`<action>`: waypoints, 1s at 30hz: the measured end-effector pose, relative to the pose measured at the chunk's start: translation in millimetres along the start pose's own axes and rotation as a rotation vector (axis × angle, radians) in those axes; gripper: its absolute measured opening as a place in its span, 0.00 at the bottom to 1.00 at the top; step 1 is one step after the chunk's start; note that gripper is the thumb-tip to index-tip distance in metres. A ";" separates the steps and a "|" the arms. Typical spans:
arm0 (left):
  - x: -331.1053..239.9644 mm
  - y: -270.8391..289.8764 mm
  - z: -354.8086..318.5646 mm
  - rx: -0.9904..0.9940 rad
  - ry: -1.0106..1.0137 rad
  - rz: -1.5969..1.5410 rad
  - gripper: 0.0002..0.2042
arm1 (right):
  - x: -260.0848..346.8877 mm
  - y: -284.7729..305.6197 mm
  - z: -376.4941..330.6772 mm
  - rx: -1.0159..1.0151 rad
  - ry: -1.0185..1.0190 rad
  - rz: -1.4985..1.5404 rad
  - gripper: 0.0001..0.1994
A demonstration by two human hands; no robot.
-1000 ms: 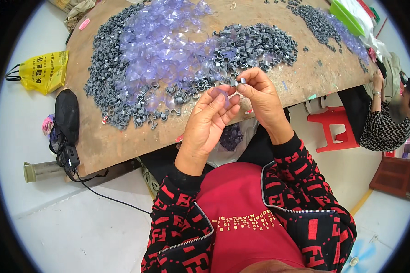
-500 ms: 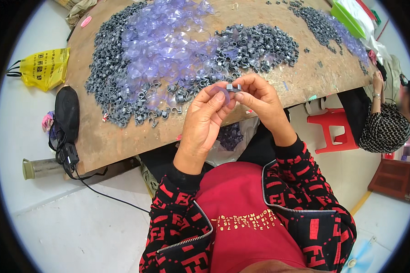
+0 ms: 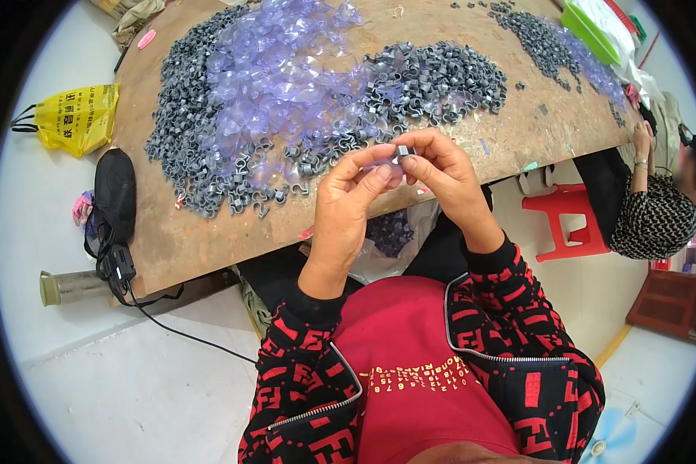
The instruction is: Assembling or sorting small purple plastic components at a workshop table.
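Observation:
Just above the table's near edge, both my hands are close together, fingertips nearly meeting. My left hand [image 3: 345,209] pinches a translucent violet suction cup [image 3: 394,172] between thumb and fingers; the fingers partly cover it. A small grey plastic clip [image 3: 403,152] is between the thumb and forefinger of my right hand [image 3: 447,174]. The clip is right against the cup; whether they are joined I cannot tell. Beyond my hands lie a heap of violet suction cups [image 3: 263,93] and heaps of grey clips [image 3: 433,77], with more grey clips spread on the left.
The wooden table [image 3: 201,251] has more clips and cups at the far right, near a green basket [image 3: 591,32]. A yellow bag [image 3: 76,117] and a black pouch [image 3: 114,185] are at the left edge. Another person [image 3: 653,209] sits at right, beside a red stool [image 3: 568,220].
The clip has turned in my right fingers and now shows a squarer face. The suction cup has tilted in my left fingers, and my left hand has shifted slightly right.

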State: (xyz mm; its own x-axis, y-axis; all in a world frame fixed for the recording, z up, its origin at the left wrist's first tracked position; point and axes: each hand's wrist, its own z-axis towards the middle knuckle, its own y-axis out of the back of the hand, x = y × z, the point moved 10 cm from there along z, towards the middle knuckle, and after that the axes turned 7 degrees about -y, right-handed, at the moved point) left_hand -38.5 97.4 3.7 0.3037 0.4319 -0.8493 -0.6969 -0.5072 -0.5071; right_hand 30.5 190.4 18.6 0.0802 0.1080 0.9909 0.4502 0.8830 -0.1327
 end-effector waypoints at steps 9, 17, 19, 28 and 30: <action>42.3 5.8 -6.5 -0.018 0.299 -0.563 0.10 | -5.1 8.4 0.1 -0.035 -0.004 0.045 0.13; 44.7 2.8 -7.1 -0.036 0.326 -0.652 0.08 | 7.4 -3.2 -3.7 -0.054 0.076 -0.009 0.13; 49.6 5.0 -6.6 -0.049 0.325 -0.666 0.08 | 7.7 -8.1 -4.6 -0.059 0.119 0.034 0.12; 30.2 12.9 -1.4 -0.079 0.170 -0.308 0.08 | 4.3 -10.1 -6.1 -0.039 0.047 -0.169 0.11; 20.1 14.3 1.6 -0.069 0.115 -0.169 0.08 | 7.9 -9.2 -7.4 -0.050 0.048 -0.173 0.11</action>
State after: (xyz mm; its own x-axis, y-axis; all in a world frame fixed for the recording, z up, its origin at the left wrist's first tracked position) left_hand -43.4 100.1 -20.4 0.4871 0.4290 -0.7608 -0.5853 -0.4862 -0.6489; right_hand 33.6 179.8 27.5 0.0397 -0.0665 0.9970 0.5047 0.8625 0.0375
